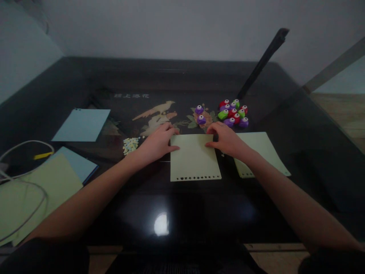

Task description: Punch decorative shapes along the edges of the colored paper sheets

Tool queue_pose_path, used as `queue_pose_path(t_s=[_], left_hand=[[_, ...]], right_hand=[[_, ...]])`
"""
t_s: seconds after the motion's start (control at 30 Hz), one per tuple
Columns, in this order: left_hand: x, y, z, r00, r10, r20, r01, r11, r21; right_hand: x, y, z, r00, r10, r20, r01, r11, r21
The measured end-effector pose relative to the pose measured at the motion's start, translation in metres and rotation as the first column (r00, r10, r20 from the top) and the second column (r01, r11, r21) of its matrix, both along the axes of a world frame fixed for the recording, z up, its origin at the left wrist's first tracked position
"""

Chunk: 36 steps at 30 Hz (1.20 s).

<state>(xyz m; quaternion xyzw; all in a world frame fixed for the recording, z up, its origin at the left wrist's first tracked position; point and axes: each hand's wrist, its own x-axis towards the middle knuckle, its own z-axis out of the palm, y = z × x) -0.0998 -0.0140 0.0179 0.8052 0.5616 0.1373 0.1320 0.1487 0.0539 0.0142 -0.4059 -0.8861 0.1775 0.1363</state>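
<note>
Paper [57,179], yellow-green, lies near left under a looped white cable [42,190]. At centre, a pale green sheet [194,160] lies flat on a dark glossy table [182,213], small dark shapes along its near edge. Left hand [161,142] and right hand [225,140] touch its far part, thumbs and fingers parted; any grip is unclear. Left sit tiny pale pieces [130,145]. Farther, two purple one-eyed figures [201,120] stand left of a colourful cluster [233,113].

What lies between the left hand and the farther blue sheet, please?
In the head view, a small heap of pale bits lies between the left hand and the farther blue sheet, nearer the hand.
</note>
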Motion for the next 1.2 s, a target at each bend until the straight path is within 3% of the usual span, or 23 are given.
queue_pose_path(t_s=[0.3, 0.47, 0.67, 0.77, 0.87, 0.93, 1.07, 1.2], left_hand=[[-0.006, 0.007, -0.005, 0.975, 0.114, 0.192, -0.108, 0.993, -0.038], [-0.009, 0.007, -0.005, 0.968, 0.13, 0.213, -0.13, 0.991, -0.018], [-0.005, 0.006, 0.006, 0.946, 0.169, 0.276, -0.161, 0.986, -0.052], [-0.005, 0.008, 0.008, 0.873, 0.234, 0.428, -0.174, 0.969, -0.173], [-0.005, 0.008, 0.007, 0.762, 0.299, 0.575, -0.129, 0.94, -0.317], [-0.005, 0.007, 0.007, 0.725, 0.306, 0.617, -0.056, 0.919, -0.389], [-0.004, 0.005, 0.008, 0.752, 0.259, 0.606, 0.111, 0.857, -0.504], [-0.005, 0.004, 0.008, 0.798, 0.241, 0.553, 0.15, 0.809, -0.568]], right_hand=[[0.001, -0.005, 0.002, 0.991, -0.081, -0.107, 0.074, 0.995, -0.069], [0.002, -0.004, 0.002, 0.982, -0.093, -0.165, 0.077, 0.992, -0.099], [0.004, 0.0, 0.008, 0.941, -0.169, -0.294, 0.054, 0.93, -0.363], [0.007, 0.002, 0.01, 0.91, -0.23, -0.344, 0.042, 0.879, -0.475], [0.01, 0.005, 0.011, 0.862, -0.298, -0.409, 0.038, 0.844, -0.535], [0.012, 0.007, 0.012, 0.828, -0.336, -0.449, 0.035, 0.83, -0.557], [0.014, 0.009, 0.015, 0.787, -0.403, -0.467, 0.047, 0.794, -0.606], [0.015, 0.008, 0.014, 0.768, -0.444, -0.461, 0.039, 0.752, -0.659]])
